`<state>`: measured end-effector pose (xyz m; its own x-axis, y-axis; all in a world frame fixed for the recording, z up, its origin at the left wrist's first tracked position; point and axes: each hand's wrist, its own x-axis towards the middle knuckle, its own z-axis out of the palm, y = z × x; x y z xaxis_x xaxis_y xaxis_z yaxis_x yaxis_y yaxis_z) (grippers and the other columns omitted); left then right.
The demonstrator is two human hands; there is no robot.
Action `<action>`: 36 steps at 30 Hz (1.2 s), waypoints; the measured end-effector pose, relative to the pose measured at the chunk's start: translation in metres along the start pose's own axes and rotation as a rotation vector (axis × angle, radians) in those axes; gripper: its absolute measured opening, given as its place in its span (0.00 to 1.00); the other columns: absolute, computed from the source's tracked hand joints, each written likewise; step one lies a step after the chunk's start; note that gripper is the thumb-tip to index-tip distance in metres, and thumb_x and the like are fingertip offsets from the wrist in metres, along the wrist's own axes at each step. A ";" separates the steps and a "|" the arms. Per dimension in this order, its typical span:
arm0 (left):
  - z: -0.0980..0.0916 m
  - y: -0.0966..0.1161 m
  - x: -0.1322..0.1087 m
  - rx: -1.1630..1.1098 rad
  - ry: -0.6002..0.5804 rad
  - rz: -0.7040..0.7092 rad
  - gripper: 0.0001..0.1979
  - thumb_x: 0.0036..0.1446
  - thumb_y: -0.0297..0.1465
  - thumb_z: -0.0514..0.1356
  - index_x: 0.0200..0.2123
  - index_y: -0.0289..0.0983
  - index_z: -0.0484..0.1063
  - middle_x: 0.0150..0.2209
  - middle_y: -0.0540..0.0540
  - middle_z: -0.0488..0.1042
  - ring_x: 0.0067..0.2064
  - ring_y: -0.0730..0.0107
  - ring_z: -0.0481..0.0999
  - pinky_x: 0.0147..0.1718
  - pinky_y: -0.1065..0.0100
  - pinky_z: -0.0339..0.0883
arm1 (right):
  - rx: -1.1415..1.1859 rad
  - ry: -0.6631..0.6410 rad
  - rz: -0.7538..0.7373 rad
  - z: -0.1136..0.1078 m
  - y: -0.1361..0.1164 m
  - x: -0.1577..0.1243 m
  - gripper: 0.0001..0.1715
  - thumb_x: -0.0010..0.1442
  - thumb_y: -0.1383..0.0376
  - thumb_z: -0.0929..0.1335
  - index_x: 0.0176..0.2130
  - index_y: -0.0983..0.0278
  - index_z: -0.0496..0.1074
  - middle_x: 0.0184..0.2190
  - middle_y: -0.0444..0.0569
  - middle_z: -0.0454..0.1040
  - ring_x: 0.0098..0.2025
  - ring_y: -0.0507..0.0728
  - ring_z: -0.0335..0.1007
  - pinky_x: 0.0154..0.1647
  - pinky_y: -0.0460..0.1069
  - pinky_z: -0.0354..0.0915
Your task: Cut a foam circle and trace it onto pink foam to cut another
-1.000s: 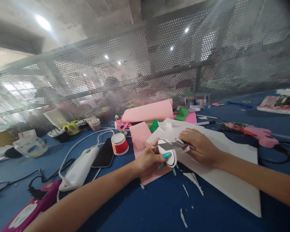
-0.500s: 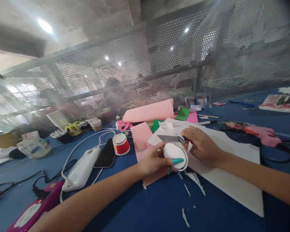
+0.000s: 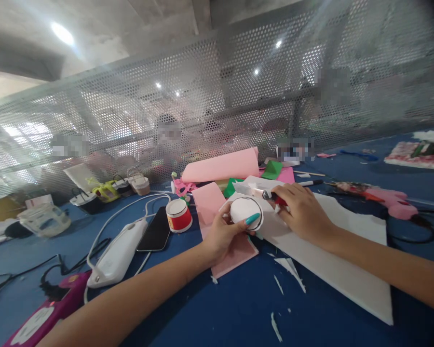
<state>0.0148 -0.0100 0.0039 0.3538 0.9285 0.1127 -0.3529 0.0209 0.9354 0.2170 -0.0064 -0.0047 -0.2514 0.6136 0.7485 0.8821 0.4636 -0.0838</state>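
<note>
My left hand (image 3: 222,233) is closed around a round white foam piece (image 3: 243,212), its thumb pressed on the flat face. A black line curves along the piece's edge. In my right hand (image 3: 304,209) is a utility knife with a red handle (image 3: 281,198), its broad blade (image 3: 251,188) pointing left, just above the foam piece and apart from it. Below my right forearm lies a large white foam sheet (image 3: 342,262). A pink foam sheet (image 3: 235,258) is partly hidden under my left hand. White offcuts (image 3: 290,270) lie on the blue table in front.
Left of my hands stand a red and white cup (image 3: 179,217), a black phone (image 3: 155,230) and a white power strip (image 3: 121,255). A purple glue gun (image 3: 52,306) lies near left, a pink one (image 3: 394,200) at right. Behind are a pink roll (image 3: 220,165) and a mesh partition (image 3: 202,111).
The foam piece in my left hand has moved left and up, its face turned more upward. The knife has been lifted away from it, blade now in plain view.
</note>
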 end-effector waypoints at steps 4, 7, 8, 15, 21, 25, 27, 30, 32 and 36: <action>0.001 0.002 -0.001 0.035 0.038 0.017 0.29 0.36 0.26 0.72 0.45 0.38 0.69 0.38 0.47 0.74 0.32 0.71 0.74 0.25 0.71 0.72 | -0.080 0.031 0.024 0.003 0.001 -0.001 0.09 0.58 0.68 0.62 0.41 0.63 0.66 0.32 0.54 0.69 0.37 0.64 0.62 0.36 0.54 0.56; -0.001 0.001 0.000 0.059 0.097 0.064 0.29 0.36 0.26 0.72 0.44 0.38 0.68 0.38 0.47 0.74 0.35 0.69 0.75 0.29 0.71 0.74 | -0.120 0.062 0.050 0.003 0.000 0.000 0.09 0.58 0.65 0.62 0.40 0.64 0.66 0.31 0.54 0.69 0.37 0.64 0.62 0.36 0.54 0.55; -0.003 0.000 0.001 0.071 0.116 0.080 0.29 0.36 0.27 0.72 0.44 0.39 0.67 0.37 0.48 0.75 0.35 0.70 0.75 0.30 0.71 0.74 | -0.118 0.070 0.057 0.003 0.000 0.000 0.09 0.59 0.65 0.62 0.40 0.64 0.67 0.31 0.54 0.68 0.37 0.64 0.62 0.36 0.54 0.55; -0.012 -0.005 0.005 0.117 0.120 0.130 0.28 0.42 0.29 0.70 0.47 0.40 0.65 0.37 0.49 0.75 0.31 0.72 0.76 0.28 0.73 0.72 | -0.012 0.027 0.046 0.000 -0.001 0.001 0.06 0.60 0.64 0.61 0.36 0.63 0.65 0.29 0.53 0.68 0.35 0.63 0.62 0.36 0.54 0.56; -0.004 0.001 0.001 0.088 0.155 0.078 0.28 0.41 0.31 0.70 0.45 0.39 0.64 0.35 0.48 0.76 0.28 0.69 0.78 0.23 0.74 0.70 | 0.060 0.027 0.048 0.000 -0.001 0.001 0.04 0.59 0.66 0.61 0.37 0.62 0.63 0.32 0.54 0.69 0.36 0.63 0.63 0.38 0.55 0.58; -0.004 0.002 0.001 0.102 0.151 0.073 0.27 0.40 0.31 0.71 0.44 0.38 0.65 0.32 0.49 0.76 0.28 0.68 0.78 0.23 0.73 0.71 | 0.111 0.026 0.087 0.002 -0.001 0.000 0.08 0.57 0.67 0.62 0.40 0.63 0.62 0.32 0.54 0.70 0.37 0.64 0.65 0.38 0.56 0.60; -0.005 0.001 0.002 0.120 0.154 0.068 0.28 0.39 0.32 0.71 0.44 0.38 0.65 0.32 0.49 0.76 0.28 0.68 0.78 0.23 0.73 0.70 | 0.120 0.021 0.098 0.004 0.000 0.000 0.09 0.56 0.67 0.62 0.40 0.63 0.61 0.32 0.54 0.70 0.37 0.64 0.66 0.37 0.56 0.60; -0.008 -0.001 0.003 0.125 0.157 0.063 0.28 0.40 0.33 0.71 0.45 0.38 0.65 0.33 0.49 0.76 0.29 0.69 0.78 0.23 0.73 0.71 | 0.086 0.046 0.076 0.006 0.001 0.000 0.05 0.57 0.68 0.62 0.37 0.62 0.61 0.31 0.53 0.70 0.35 0.64 0.66 0.35 0.55 0.61; -0.008 -0.001 0.004 0.114 0.148 0.065 0.28 0.41 0.33 0.71 0.46 0.38 0.65 0.33 0.49 0.76 0.29 0.70 0.77 0.23 0.74 0.71 | 0.064 0.063 0.044 0.006 0.001 0.000 0.04 0.57 0.69 0.61 0.36 0.62 0.61 0.30 0.52 0.69 0.34 0.63 0.65 0.34 0.54 0.61; -0.009 -0.002 0.003 0.061 0.084 0.061 0.29 0.41 0.32 0.71 0.47 0.39 0.65 0.33 0.50 0.75 0.28 0.72 0.76 0.23 0.75 0.69 | 0.054 0.049 -0.049 0.005 0.001 0.000 0.08 0.57 0.72 0.60 0.38 0.62 0.63 0.32 0.53 0.70 0.37 0.63 0.65 0.36 0.54 0.60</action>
<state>0.0091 -0.0042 -0.0006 0.2585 0.9553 0.1435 -0.3167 -0.0565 0.9468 0.2154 -0.0029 -0.0081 -0.2728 0.5575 0.7841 0.8460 0.5271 -0.0804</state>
